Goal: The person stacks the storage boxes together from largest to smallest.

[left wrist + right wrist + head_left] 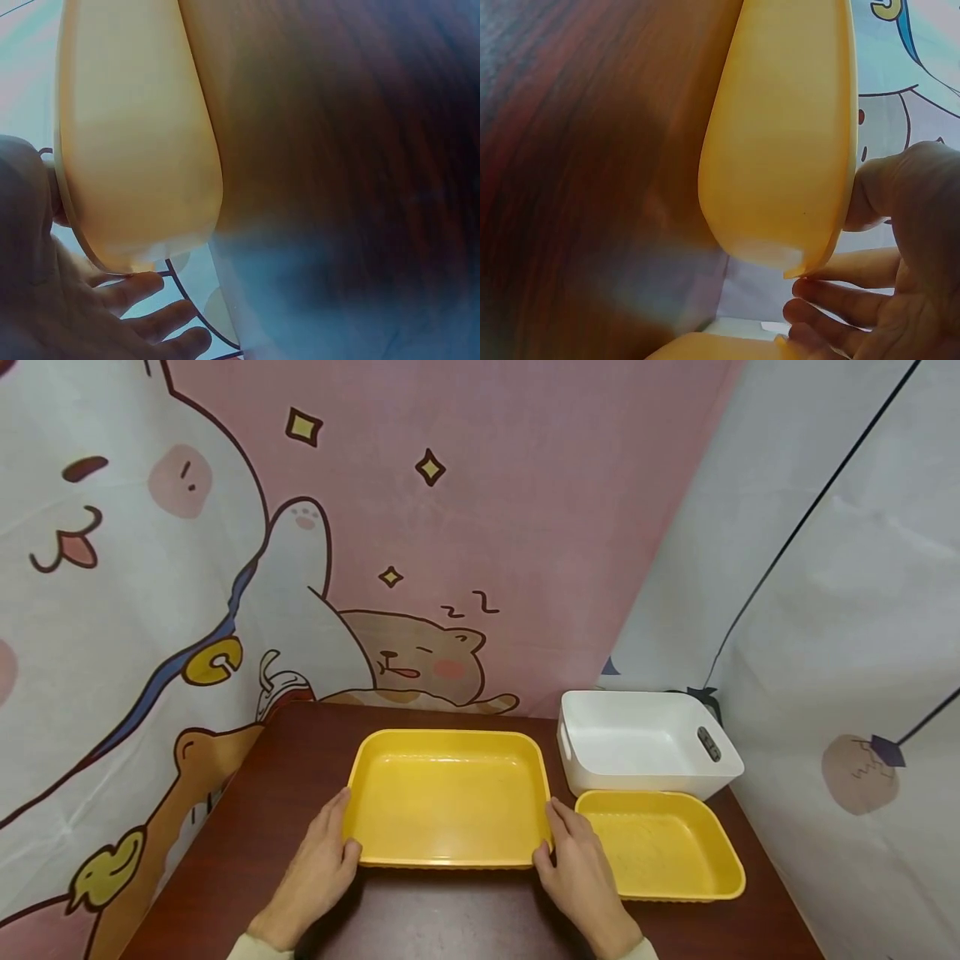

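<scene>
The person's left hand (315, 868) and right hand (581, 868) share one thing: a large, shallow, glossy yellow rectangular tray (450, 797) with rounded corners and a thin rim, which lies between the two grips and reaches away beyond them. The left grip is closed on the tray's near left part, thumb against the rim and forefinger round the side, while its other fingers spread free past the wall. The right grip matches it on the near right part, pinching the rim between thumb and forefinger, the remaining fingers bent loosely beside it.

Below both grips is a dark reddish-brown table (450, 918) with a wood grain; whether the tray's base touches it I cannot tell. Just to the right of the right grip sits a smaller yellow rectangular tray (660, 852) with rounded corners. Farther from that grip, directly behind the smaller tray, stands a white, deeper rectangular bin (633, 735) with a dark-looking oval hand hole (708, 744) in its right wall. Beyond the grips hangs a pink and white cloth (562, 527) printed with cartoon animals. Pale sleeves (258, 950) show behind both grips.
</scene>
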Tool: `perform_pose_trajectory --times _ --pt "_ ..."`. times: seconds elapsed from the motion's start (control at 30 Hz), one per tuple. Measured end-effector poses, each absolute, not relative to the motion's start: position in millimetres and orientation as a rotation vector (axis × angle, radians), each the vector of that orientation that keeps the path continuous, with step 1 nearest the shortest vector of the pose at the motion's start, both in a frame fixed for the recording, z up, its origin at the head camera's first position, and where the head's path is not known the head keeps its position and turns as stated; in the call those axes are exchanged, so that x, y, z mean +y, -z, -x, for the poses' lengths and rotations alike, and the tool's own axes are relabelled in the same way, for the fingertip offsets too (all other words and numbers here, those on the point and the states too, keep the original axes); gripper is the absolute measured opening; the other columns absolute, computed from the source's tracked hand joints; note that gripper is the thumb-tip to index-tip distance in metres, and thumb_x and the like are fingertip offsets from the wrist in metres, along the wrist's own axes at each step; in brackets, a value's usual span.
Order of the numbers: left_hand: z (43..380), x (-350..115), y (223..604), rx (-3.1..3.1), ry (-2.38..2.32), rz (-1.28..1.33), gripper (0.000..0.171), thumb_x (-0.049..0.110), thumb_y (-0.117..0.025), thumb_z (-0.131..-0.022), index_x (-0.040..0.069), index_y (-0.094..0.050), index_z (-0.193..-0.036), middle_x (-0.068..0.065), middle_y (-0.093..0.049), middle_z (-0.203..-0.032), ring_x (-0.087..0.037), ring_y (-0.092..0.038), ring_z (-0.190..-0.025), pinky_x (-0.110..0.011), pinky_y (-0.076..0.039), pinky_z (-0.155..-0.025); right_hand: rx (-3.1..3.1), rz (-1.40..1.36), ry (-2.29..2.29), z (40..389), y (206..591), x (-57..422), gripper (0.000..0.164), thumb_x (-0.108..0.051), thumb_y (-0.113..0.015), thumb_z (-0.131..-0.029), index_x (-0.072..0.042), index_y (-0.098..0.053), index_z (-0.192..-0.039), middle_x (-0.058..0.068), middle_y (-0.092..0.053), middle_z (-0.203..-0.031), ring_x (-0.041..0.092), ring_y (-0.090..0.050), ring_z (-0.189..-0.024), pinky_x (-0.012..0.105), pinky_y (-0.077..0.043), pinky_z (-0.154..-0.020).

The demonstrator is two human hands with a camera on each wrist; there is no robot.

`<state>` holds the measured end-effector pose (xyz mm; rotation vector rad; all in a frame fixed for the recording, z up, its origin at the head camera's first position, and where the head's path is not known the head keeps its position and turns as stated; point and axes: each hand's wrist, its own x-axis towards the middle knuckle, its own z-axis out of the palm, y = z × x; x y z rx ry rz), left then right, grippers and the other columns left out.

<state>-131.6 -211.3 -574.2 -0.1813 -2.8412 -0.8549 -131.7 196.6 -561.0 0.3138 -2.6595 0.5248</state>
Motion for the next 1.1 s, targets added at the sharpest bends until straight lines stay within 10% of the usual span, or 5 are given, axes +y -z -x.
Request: perform_pose_trajectory --times 1.1 --pt "123 -202 572 -2.912 0.717 0.229 0.075 0.015 -0.062 -0.114 -0.002 -0.033 -0.181 -0.023 -0.029 -0.192 -0.058 -0.031 -0.175 -0.086 -0.027 -0.135 -2.558 -0.371 -0.471 114 568 214 0.062 -0.008 -0.087 -0.091 0.01 -0.074 -0.149 0.027 -0.075 -0.152 0.046 -0.074 -0.132 0.063 -0.064 -0.111"
